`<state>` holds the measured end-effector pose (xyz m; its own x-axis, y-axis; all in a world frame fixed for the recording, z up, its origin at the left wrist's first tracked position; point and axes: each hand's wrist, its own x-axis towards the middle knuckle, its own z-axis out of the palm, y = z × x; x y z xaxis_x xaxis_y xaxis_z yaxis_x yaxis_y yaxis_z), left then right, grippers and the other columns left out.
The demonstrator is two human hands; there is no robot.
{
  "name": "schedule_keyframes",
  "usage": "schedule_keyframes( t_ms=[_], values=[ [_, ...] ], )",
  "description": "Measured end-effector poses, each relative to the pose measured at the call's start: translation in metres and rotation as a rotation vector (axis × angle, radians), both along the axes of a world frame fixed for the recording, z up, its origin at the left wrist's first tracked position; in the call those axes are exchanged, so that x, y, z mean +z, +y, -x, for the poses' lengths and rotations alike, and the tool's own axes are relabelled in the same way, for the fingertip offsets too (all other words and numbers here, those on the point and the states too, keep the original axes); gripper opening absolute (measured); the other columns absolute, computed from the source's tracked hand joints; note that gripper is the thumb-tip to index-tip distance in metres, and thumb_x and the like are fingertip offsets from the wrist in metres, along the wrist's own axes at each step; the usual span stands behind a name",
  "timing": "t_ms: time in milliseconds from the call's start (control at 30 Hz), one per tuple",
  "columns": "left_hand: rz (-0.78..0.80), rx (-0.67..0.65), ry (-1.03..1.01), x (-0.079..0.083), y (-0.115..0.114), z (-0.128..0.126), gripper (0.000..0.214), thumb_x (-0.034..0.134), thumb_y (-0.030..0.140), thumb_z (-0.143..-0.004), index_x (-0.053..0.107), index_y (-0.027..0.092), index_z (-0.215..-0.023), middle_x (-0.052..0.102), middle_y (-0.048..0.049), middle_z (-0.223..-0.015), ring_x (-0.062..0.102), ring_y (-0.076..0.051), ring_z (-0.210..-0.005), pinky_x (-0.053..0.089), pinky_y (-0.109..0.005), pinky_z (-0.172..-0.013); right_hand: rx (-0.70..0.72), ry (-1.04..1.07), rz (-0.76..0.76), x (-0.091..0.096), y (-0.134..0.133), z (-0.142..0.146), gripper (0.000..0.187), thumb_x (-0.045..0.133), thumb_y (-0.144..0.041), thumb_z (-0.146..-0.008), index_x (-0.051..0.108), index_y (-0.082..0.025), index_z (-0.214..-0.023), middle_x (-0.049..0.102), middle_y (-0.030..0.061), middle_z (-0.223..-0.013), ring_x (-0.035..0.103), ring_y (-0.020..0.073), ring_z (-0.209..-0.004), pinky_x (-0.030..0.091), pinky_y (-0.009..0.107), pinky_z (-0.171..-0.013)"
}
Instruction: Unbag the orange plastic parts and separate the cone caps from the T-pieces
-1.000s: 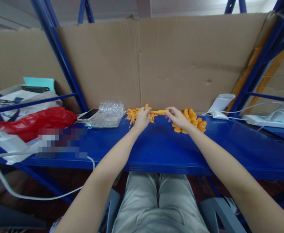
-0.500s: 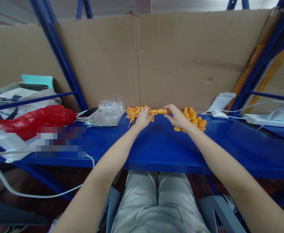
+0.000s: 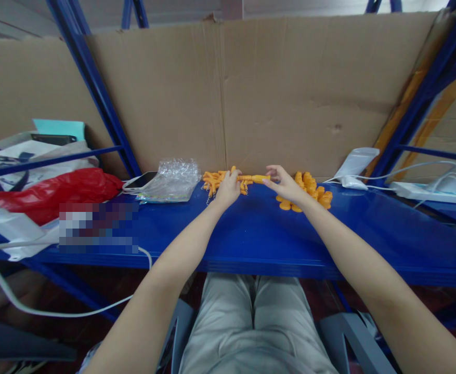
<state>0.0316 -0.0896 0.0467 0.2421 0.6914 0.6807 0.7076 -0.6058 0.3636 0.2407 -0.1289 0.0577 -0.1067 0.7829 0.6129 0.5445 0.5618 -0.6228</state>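
Note:
An orange plastic rod-shaped part [image 3: 256, 178] is held level between both hands, just above the blue shelf [image 3: 251, 234]. My left hand [image 3: 228, 188] is closed on its left end. My right hand [image 3: 284, 183] pinches its right end with the fingertips. To the left, behind my left hand, lies a pile of branched orange pieces [image 3: 213, 179]. A pile of round orange pieces [image 3: 312, 191] lies to the right, behind my right hand.
A crumpled clear plastic bag [image 3: 172, 180] and a phone [image 3: 142, 181] lie left of the orange pieces. Further left sit a red bag [image 3: 52, 196], white bags and a white cable. A white pouch [image 3: 353, 165] and a power strip [image 3: 434, 195] are at the right. Cardboard [image 3: 290, 93] backs the shelf.
Both hands stayed on the orange rod; my right hand's fingers shifted slightly along its right end. The view rose a little.

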Motion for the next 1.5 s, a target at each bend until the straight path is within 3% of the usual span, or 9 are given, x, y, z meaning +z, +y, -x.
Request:
schedule_keyframes(
  t_ms=[167, 400, 533, 700, 767, 967, 1133, 1267, 1500],
  values=[
    [-0.005, 0.009, 0.027, 0.000, -0.002, 0.000, 0.033, 0.044, 0.007, -0.088, 0.058, 0.017, -0.116, 0.059, -0.0107, -0.110, 0.058, -0.024, -0.108, 0.044, -0.040, -0.102, 0.031, 0.017, 0.179, -0.002, 0.000, 0.001, 0.035, 0.048, -0.043, -0.094, 0.051, -0.022, -0.122, 0.067, 0.0075, -0.096, 0.065, 0.0161, -0.069, 0.058, 0.032, -0.064],
    [0.018, 0.007, 0.061, 0.000, -0.005, -0.001, 0.035, 0.045, 0.007, -0.087, 0.059, 0.017, -0.118, 0.059, -0.0112, -0.112, 0.058, -0.025, -0.111, 0.045, -0.041, -0.101, -0.116, -0.349, -0.106, -0.002, -0.002, -0.005, 0.033, 0.060, -0.022, -0.079, 0.060, -0.017, -0.111, 0.065, 0.0126, -0.112, 0.063, 0.0247, -0.105, 0.051, 0.041, -0.093],
    [0.043, 0.041, 0.050, 0.001, -0.006, 0.000, 0.033, 0.046, 0.007, -0.086, 0.061, 0.017, -0.114, 0.061, -0.0117, -0.112, 0.058, -0.026, -0.112, 0.045, -0.042, -0.102, -0.214, -0.513, -0.111, -0.001, -0.002, -0.010, 0.027, 0.055, -0.013, -0.074, 0.062, -0.018, -0.101, 0.065, 0.0108, -0.104, 0.063, 0.0246, -0.099, 0.049, 0.039, -0.090],
    [0.088, 0.096, 0.009, 0.003, -0.005, 0.003, 0.031, 0.049, 0.009, -0.085, 0.062, 0.016, -0.112, 0.062, -0.0134, -0.116, 0.057, -0.027, -0.117, 0.045, -0.041, -0.103, -0.364, -0.530, -0.100, 0.001, 0.000, -0.017, 0.017, 0.062, -0.029, -0.080, 0.063, -0.019, -0.093, 0.064, 0.0120, -0.099, 0.062, 0.0278, -0.097, 0.049, 0.041, -0.088],
    [0.102, 0.115, -0.007, 0.003, -0.003, 0.004, 0.031, 0.050, 0.009, -0.085, 0.061, 0.017, -0.112, 0.063, -0.0134, -0.118, 0.057, -0.028, -0.118, 0.044, -0.042, -0.104, -0.391, -0.537, -0.092, 0.002, -0.001, -0.016, 0.021, 0.062, -0.033, -0.082, 0.065, -0.017, -0.095, 0.064, 0.0138, -0.102, 0.062, 0.0293, -0.102, 0.048, 0.043, -0.091],
    [0.106, 0.133, -0.035, 0.001, 0.001, 0.006, 0.032, 0.048, 0.009, -0.084, 0.059, 0.021, -0.112, 0.064, -0.0087, -0.119, 0.058, -0.025, -0.118, 0.046, -0.042, -0.102, -0.369, -0.509, -0.031, 0.003, -0.009, -0.011, 0.043, 0.052, -0.026, -0.087, 0.056, -0.020, -0.130, 0.065, 0.0134, -0.119, 0.063, 0.0281, -0.106, 0.049, 0.045, -0.092],
    [0.054, 0.112, -0.077, -0.002, 0.004, 0.006, 0.030, 0.048, 0.009, -0.083, 0.061, 0.021, -0.107, 0.066, -0.0101, -0.115, 0.059, -0.027, -0.116, 0.046, -0.047, -0.101, -0.379, -0.518, 0.058, 0.005, -0.011, -0.009, 0.030, 0.056, -0.025, -0.085, 0.060, -0.021, -0.115, 0.069, 0.0107, -0.106, 0.066, 0.0256, -0.095, 0.049, 0.040, -0.085],
    [0.066, 0.106, -0.065, -0.002, 0.005, 0.007, 0.027, 0.049, 0.011, -0.084, 0.061, 0.020, -0.107, 0.065, -0.0108, -0.117, 0.059, -0.026, -0.115, 0.046, -0.045, -0.101, -0.397, -0.546, 0.105, 0.006, -0.012, -0.008, 0.025, 0.062, -0.028, -0.082, 0.060, -0.022, -0.106, 0.071, 0.0072, -0.095, 0.066, 0.0237, -0.084, 0.048, 0.036, -0.077],
    [0.034, 0.096, -0.070, -0.004, 0.006, 0.006, 0.027, 0.051, 0.012, -0.085, 0.062, 0.020, -0.107, 0.066, -0.0103, -0.111, 0.060, -0.026, -0.112, 0.047, -0.043, -0.100, -0.426, -0.692, 0.176, 0.006, -0.011, -0.009, 0.011, 0.063, -0.030, -0.083, 0.064, -0.021, -0.089, 0.072, 0.0076, -0.093, 0.066, 0.0261, -0.091, 0.046, 0.038, -0.080]
  ],
)
